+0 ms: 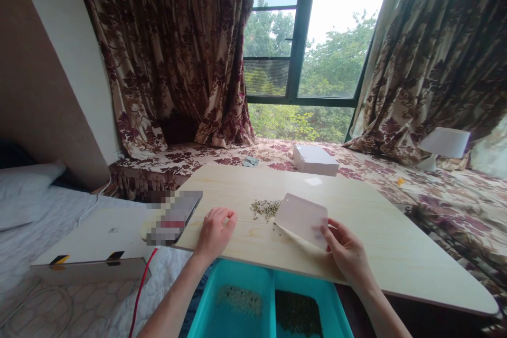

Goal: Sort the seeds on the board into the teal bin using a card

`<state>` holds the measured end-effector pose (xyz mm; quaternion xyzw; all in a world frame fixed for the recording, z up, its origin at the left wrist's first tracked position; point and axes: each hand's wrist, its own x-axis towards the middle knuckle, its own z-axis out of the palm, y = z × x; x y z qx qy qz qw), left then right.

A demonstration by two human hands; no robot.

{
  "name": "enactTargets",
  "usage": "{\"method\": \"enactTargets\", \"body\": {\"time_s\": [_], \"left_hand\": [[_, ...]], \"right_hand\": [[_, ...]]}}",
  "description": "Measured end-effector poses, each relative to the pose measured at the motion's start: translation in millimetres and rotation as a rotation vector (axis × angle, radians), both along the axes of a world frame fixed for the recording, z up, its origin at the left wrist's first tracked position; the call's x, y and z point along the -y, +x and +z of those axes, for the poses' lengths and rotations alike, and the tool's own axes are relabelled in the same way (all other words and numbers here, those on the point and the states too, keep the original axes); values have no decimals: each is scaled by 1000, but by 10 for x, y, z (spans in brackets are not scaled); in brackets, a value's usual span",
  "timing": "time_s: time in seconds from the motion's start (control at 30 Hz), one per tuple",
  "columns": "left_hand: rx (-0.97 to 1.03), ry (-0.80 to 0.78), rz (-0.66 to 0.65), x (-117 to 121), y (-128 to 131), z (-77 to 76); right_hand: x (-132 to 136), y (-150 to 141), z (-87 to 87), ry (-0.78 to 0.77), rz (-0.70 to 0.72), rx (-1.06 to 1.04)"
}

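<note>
My right hand (346,248) grips the near right corner of a thin, translucent white plastic scraper (301,219), tilted over the table. Just beyond the scraper's left edge lies a small heap of greenish beans or seeds (264,209), with a few loose ones close by. Its fingers curled in, my left hand (216,228) rests on the pale wooden tabletop (241,179), left of the heap; nothing shows in it. Below the table's near edge sits a turquoise two-part bin (273,296). Pale grains (240,300) lie in its left compartment and dark green ones (298,312) in the right.
A blurred-out device (174,219) lies at the table's left edge, with a red cable (142,288) hanging down. On the bed stands a flat white box (93,237). Another white box (317,158) is behind the table, and a lamp (446,142) stands at right.
</note>
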<state>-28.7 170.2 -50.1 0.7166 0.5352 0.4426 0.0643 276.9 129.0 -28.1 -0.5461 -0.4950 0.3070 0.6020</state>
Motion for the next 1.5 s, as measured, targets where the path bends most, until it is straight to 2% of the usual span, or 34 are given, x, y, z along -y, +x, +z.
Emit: {"method": "enactTargets", "body": {"time_s": [0.17,0.37,0.53,0.63,0.73,0.9,1.3,1.5], "left_hand": [[12,9,4,7,7,-9],[16,6,2,-3,4,-19],[17,-5,-3,8,9,-1],[21,-3,1,17,18,12],[29,-2,4,20,24,16],[38,-14,-5,7,13,5],[15,-6,6,2,7,3],[5,7,9,-3,1,-8]], "right_hand": [[13,-7,43,-2,-21,9],[262,-28,107,-19,-221,-10],[575,-156,-65,-65,-321,13],[644,-247,-207,-68,-302,39],[621,-280,-265,-53,-280,74],[571,-242,-226,-73,-277,158],[481,-309,-106,-37,-293,165],[473,-318,-157,-42,-239,150]]}}
